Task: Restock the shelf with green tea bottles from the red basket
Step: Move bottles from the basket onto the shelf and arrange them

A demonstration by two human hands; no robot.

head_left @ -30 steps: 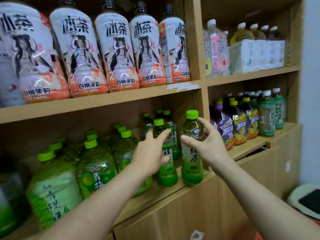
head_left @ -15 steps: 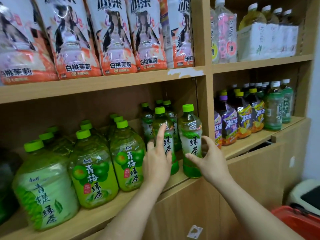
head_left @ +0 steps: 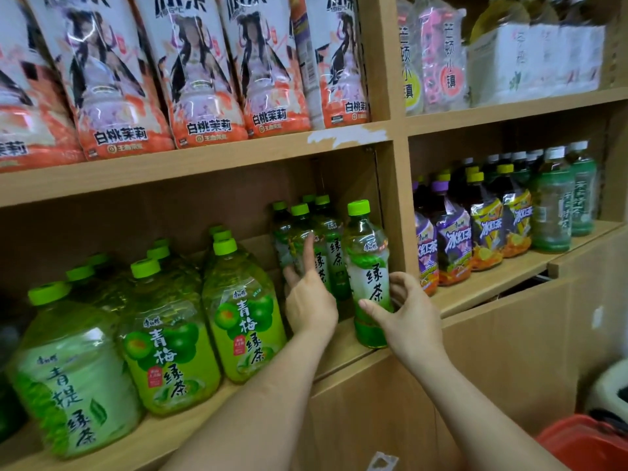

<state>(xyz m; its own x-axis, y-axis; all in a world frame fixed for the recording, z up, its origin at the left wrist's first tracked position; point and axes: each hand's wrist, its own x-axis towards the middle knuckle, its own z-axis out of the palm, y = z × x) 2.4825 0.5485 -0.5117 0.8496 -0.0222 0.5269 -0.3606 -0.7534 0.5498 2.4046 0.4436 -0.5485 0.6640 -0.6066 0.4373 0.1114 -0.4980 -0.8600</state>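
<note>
A small green tea bottle (head_left: 367,253) with a green cap stands upright at the front edge of the wooden shelf (head_left: 343,348), against the right divider. My right hand (head_left: 411,317) grips its lower half, thumb in front and fingers behind. My left hand (head_left: 311,300) is just left of it, fingers spread, with the index finger pressed flat against a second green tea bottle (head_left: 299,232) farther back. Several more small green tea bottles (head_left: 328,226) stand behind these. A corner of the red basket (head_left: 584,440) shows at the bottom right.
Large green plum tea jugs (head_left: 243,311) fill the shelf's left part, close to my left arm. Peach jasmine tea bottles (head_left: 200,73) line the shelf above. Iced tea bottles (head_left: 486,226) stand in the right bay beyond the divider (head_left: 399,205).
My right hand slid from the front bottle's neck down to its lower half. My left hand stayed on the bottle beside it, which now stands farther back. The view tilted down, showing the basket.
</note>
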